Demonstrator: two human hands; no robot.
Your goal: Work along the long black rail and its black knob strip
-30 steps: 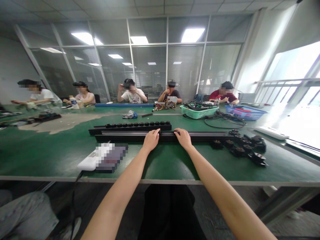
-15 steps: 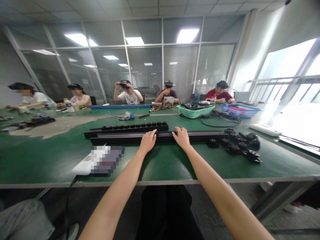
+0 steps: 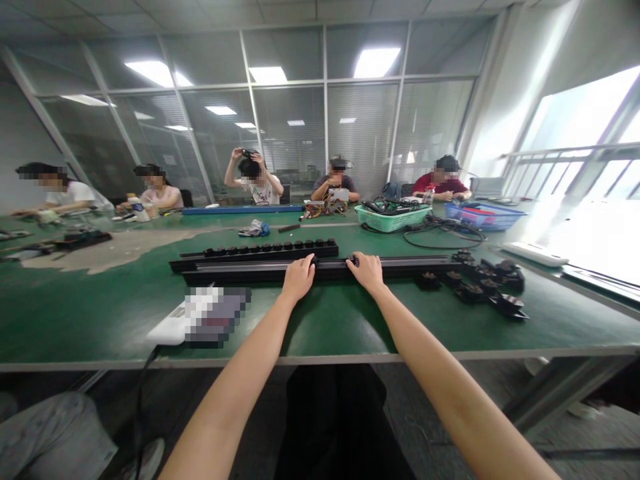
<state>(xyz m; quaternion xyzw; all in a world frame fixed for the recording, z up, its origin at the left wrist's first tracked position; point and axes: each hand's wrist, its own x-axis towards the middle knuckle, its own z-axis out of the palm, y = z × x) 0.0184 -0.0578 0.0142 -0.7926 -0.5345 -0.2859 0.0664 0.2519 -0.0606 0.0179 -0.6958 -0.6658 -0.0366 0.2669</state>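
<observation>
A long black metal rail (image 3: 250, 272) lies across the table in front of me, with a lengthwise channel along its top. My left hand (image 3: 299, 279) rests over its middle, fingers closed around a small black part (image 3: 314, 261) that sits on the rail. A short way to the right, my right hand (image 3: 368, 272) is closed on another small black part (image 3: 354, 260), mostly covered by thumb and fingers. Just behind lies a second black rail (image 3: 270, 251) bearing a row of small black pieces. Several loose black parts (image 3: 470, 291) are grouped by the right end.
A white device (image 3: 170, 329) with a cable lies front left, beside a blurred dark item. Farther back stand a green basket (image 3: 393, 219) of cables and a blue basket (image 3: 485, 219). Several people sit along the far side. The table's front edge (image 3: 340, 359) is close to me.
Both hands stay at the middle of the rail, with the right one shifted very slightly. Across the table, a person has raised both hands to their headgear. The view has moved a little.
</observation>
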